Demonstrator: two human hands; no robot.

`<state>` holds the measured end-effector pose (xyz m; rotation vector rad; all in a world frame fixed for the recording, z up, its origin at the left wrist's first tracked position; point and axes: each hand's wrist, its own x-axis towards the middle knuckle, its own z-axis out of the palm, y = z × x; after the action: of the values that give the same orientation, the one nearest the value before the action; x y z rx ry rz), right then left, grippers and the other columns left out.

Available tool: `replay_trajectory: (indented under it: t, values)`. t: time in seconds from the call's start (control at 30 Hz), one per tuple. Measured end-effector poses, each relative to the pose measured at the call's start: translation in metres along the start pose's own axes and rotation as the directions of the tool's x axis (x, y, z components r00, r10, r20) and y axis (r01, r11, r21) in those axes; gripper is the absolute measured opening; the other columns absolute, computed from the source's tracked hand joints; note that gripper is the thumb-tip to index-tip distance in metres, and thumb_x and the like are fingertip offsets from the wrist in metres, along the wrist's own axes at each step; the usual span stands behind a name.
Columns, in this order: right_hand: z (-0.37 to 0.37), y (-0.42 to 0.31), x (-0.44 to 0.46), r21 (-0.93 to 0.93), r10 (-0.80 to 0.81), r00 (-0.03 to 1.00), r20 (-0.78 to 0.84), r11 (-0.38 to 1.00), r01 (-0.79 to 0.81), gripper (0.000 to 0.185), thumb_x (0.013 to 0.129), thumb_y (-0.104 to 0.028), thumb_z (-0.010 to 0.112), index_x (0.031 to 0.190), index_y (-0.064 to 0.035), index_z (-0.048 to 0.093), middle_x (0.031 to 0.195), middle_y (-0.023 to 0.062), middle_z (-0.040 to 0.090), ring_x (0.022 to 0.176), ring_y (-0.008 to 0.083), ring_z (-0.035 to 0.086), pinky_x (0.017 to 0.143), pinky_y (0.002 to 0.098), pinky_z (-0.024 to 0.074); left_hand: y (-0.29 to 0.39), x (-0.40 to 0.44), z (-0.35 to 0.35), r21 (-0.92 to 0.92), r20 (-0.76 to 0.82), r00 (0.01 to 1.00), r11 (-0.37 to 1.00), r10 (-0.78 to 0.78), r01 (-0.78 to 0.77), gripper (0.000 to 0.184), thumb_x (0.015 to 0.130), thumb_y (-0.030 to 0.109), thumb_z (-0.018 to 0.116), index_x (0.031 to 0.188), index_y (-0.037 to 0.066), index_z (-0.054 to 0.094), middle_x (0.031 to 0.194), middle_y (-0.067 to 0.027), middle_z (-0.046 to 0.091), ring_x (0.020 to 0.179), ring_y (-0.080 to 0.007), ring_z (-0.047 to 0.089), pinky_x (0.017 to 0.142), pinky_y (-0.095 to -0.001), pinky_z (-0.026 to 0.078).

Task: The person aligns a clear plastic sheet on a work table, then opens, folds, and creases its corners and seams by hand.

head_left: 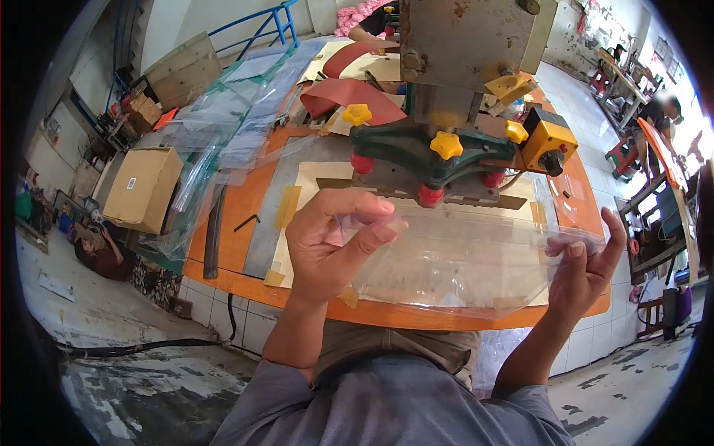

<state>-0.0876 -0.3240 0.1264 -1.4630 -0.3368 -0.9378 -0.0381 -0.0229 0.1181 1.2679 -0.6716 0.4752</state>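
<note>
A clear plastic sheet (454, 256) stretches between my hands, above the front of the orange-edged work table. My left hand (331, 241) is closed, thumb and fingers pinching the sheet near its upper left corner. At the opposite end, my right hand (584, 264) grips the sheet between thumb and fingers. Right behind the sheet stands a press with a dark green bracket (405, 152), yellow star knobs (446, 145) and red feet (430, 195). Under the sheet lies a cream board (305, 201) with tape along its edge.
A yellow control box (549, 141) with a black knob sits right of the press. On the left are an Allen key (247, 222), a dark bar (214, 234), clear sheets (223, 111) and a cardboard box (143, 187). Other people are at the back, left and right.
</note>
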Motion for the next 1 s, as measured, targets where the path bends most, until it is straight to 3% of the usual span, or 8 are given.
replay_trajectory:
  t: [0.13,0.2,0.4,0.47,0.63,0.77,0.9,1.0]
  values:
    - [-0.014,0.013,-0.001,-0.047,-0.086,0.991,0.098,0.995,0.091,0.030,0.100,-0.018,0.070,0.122,-0.0058,0.053,0.081,0.0171,0.074,0.067,0.0174,0.067,0.067,0.0293,0.0530,0.002,0.007,-0.005,0.103,0.070,0.996,0.992,0.059,-0.066,0.022,0.094,0.000,0.072,0.111,-0.001,0.059,0.085,-0.0106,0.064,0.079,-0.0264,0.075,0.067,-0.0364,0.065]
    - [-0.016,0.013,0.000,-0.046,-0.083,0.990,0.115,0.995,0.089,0.029,0.100,-0.017,0.069,0.122,-0.0057,0.053,0.082,0.0173,0.074,0.068,0.0177,0.067,0.067,0.0295,0.0533,0.003,0.007,-0.008,-0.100,0.083,0.996,0.995,0.015,-0.007,0.017,0.093,-0.006,0.071,0.108,-0.005,0.064,0.102,-0.0144,0.070,0.089,-0.0221,0.075,0.077,-0.0325,0.064]
    - [-0.013,0.009,0.002,-0.067,-0.108,0.988,0.113,0.991,0.116,0.027,0.101,-0.016,0.067,0.122,-0.0053,0.053,0.084,0.0179,0.074,0.072,0.0189,0.070,0.069,0.0304,0.0546,0.010,0.011,-0.007,-0.046,0.066,0.994,0.996,0.085,-0.082,0.017,0.095,-0.005,0.068,0.111,-0.009,0.062,0.104,-0.0167,0.070,0.090,-0.0272,0.076,0.080,-0.0364,0.066]
    - [-0.010,0.006,0.002,-0.078,-0.111,0.989,0.100,0.990,0.119,0.029,0.101,-0.017,0.068,0.123,-0.0050,0.053,0.084,0.0180,0.074,0.073,0.0194,0.071,0.070,0.0306,0.0550,0.011,0.012,-0.006,-0.064,0.042,0.999,0.998,0.031,-0.029,0.018,0.095,-0.005,0.068,0.111,-0.009,0.061,0.106,-0.0172,0.070,0.090,-0.0278,0.076,0.080,-0.0364,0.066]
    - [-0.003,0.004,0.003,-0.032,0.046,0.998,0.047,0.998,-0.044,0.040,0.099,-0.021,0.071,0.127,0.0001,0.051,0.084,0.0180,0.075,0.073,0.0203,0.071,0.074,0.0315,0.0561,0.011,0.012,-0.001,-0.091,-0.014,0.998,0.994,-0.065,0.064,0.021,0.095,-0.003,0.070,0.113,-0.009,0.060,0.103,-0.0172,0.072,0.090,-0.0275,0.077,0.079,-0.0357,0.065]
    - [-0.007,0.004,0.002,0.029,0.164,0.984,0.075,0.986,-0.167,0.029,0.098,-0.016,0.071,0.114,0.0034,0.058,0.096,0.0124,0.072,0.080,0.0185,0.070,0.077,0.0313,0.0562,0.010,0.012,-0.003,-0.030,0.012,0.998,0.997,-0.069,0.069,0.017,0.095,-0.002,0.070,0.109,-0.007,0.063,0.091,-0.0150,0.073,0.087,-0.0254,0.077,0.078,-0.0347,0.064]
    - [-0.004,0.005,0.001,0.034,0.205,0.978,0.033,0.978,-0.206,0.021,0.098,-0.013,0.069,0.108,0.0033,0.059,0.087,0.0135,0.072,0.078,0.0215,0.072,0.073,0.0337,0.0587,0.010,0.012,-0.002,-0.017,-0.028,0.995,0.996,-0.091,0.091,0.014,0.094,-0.001,0.071,0.105,-0.006,0.064,0.088,-0.0140,0.073,0.082,-0.0236,0.076,0.076,-0.0339,0.063]
    - [0.002,0.002,0.002,0.076,0.220,0.975,0.021,0.972,-0.221,0.017,0.099,-0.011,0.068,0.107,0.0020,0.059,0.085,0.0145,0.072,0.077,0.0226,0.074,0.073,0.0338,0.0593,0.009,0.011,-0.001,0.040,-0.050,0.994,0.995,-0.094,0.096,0.017,0.096,0.008,0.071,0.105,-0.002,0.062,0.086,-0.0124,0.071,0.078,-0.0235,0.075,0.070,-0.0351,0.061]
